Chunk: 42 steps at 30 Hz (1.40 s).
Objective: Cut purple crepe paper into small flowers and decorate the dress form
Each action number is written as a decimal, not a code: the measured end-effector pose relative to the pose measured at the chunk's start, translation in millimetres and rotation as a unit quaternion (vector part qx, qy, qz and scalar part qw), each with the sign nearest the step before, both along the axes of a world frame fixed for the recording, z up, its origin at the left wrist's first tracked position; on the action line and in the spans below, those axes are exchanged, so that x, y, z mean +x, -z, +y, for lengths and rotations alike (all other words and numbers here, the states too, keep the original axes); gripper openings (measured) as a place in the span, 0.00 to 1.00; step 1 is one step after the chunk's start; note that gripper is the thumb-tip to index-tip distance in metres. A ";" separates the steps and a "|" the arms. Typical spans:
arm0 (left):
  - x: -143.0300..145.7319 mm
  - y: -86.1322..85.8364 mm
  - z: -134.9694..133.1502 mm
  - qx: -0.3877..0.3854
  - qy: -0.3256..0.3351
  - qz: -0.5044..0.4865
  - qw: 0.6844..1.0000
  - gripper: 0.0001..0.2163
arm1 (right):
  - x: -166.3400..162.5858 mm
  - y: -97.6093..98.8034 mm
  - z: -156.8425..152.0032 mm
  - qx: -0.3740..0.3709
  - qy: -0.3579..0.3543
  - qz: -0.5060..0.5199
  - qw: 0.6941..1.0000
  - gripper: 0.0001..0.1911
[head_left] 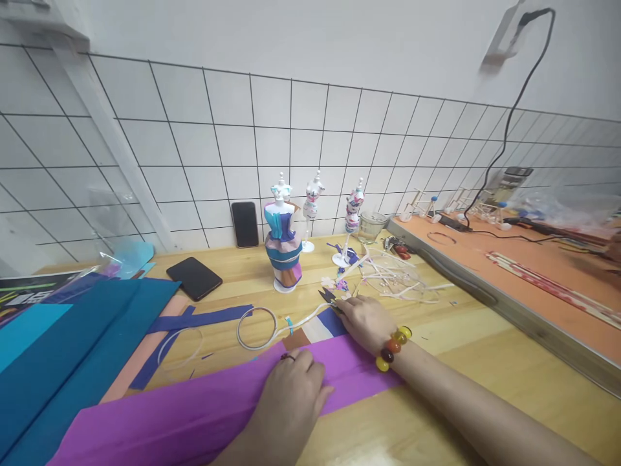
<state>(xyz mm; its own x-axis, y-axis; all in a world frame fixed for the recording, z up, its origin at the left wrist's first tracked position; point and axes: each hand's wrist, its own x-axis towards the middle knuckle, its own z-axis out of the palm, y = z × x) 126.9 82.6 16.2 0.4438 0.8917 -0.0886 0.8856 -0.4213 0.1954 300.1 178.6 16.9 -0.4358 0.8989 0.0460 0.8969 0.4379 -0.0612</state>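
My left hand point(291, 395), with a ring on one finger, rests with curled fingers on a long sheet of purple crepe paper point(194, 414) and holds it against the wooden table point(475, 369). My right hand point(363, 320), which has a beaded bracelet on the wrist, grips small dark scissors point(330, 298) at the far end of the purple sheet. Their tips point left over blue, white and brown paper pieces point(315, 327). A small mannequin point(283, 243) dressed in blue, purple and tan paper stands just behind.
Two more small mannequins point(313, 200) point(353, 210) and a glass jar point(371, 226) stand by the wire grid wall. Two phones point(194, 277) point(245, 223), teal paper sheets point(63, 349), blue strips point(208, 317), a white ring point(256, 327) and paper scraps point(392, 278) lie around. An orange board point(533, 265) with a cable sits right.
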 end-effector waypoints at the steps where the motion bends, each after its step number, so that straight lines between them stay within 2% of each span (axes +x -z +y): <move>1: 2.8 2.3 2.4 -0.002 -0.006 -0.012 1.000 0.08 | -1.5 2.6 0.5 -0.003 0.010 0.003 1.000 0.12; 5: 7.0 9.7 6.0 -0.005 -0.041 -0.033 0.999 0.07 | 12.7 6.1 9.9 -0.016 0.045 0.049 0.998 0.13; 10: 7.1 18.6 6.4 -0.004 -0.018 -0.023 1.000 0.07 | 70.7 -0.9 23.2 -0.017 0.090 0.144 0.985 0.12; 12: 8.2 19.2 7.1 -0.006 0.002 -0.023 1.000 0.05 | 95.7 -2.6 19.5 -0.031 0.099 0.175 0.979 0.12; 14: 9.1 17.2 7.7 -0.009 0.014 -0.044 0.999 0.06 | 116.0 -2.7 9.7 -0.051 0.100 0.201 0.973 0.19; 17: 9.0 13.2 7.7 -0.025 -0.011 -0.129 0.991 0.07 | 134.0 -1.4 -11.8 -0.093 0.083 0.225 0.966 0.19; 20: 8.6 12.7 7.5 -0.047 -0.050 -0.193 0.979 0.05 | 138.9 -0.8 -34.4 -0.128 0.075 0.237 0.960 0.19; 26: 10.9 14.4 9.1 -0.063 -0.069 -0.200 0.975 0.04 | 141.2 0.8 -62.4 -0.169 0.054 0.218 0.960 0.15; 34: 10.7 14.7 11.2 -0.072 -0.073 -0.199 0.975 0.03 | 152.2 0.5 -71.5 -0.163 0.038 0.162 0.973 0.14; 42: 8.9 15.8 11.7 -0.071 -0.067 -0.212 0.973 0.04 | 149.4 1.9 -66.9 -0.160 0.002 0.139 0.977 0.13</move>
<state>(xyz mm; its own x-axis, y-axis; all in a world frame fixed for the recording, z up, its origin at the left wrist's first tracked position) 135.8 94.2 0.3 0.3488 0.9359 -0.0493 0.7582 -0.2508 0.6019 449.6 111.7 15.0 -0.4420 0.8887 -0.1217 0.8282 0.3522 -0.4359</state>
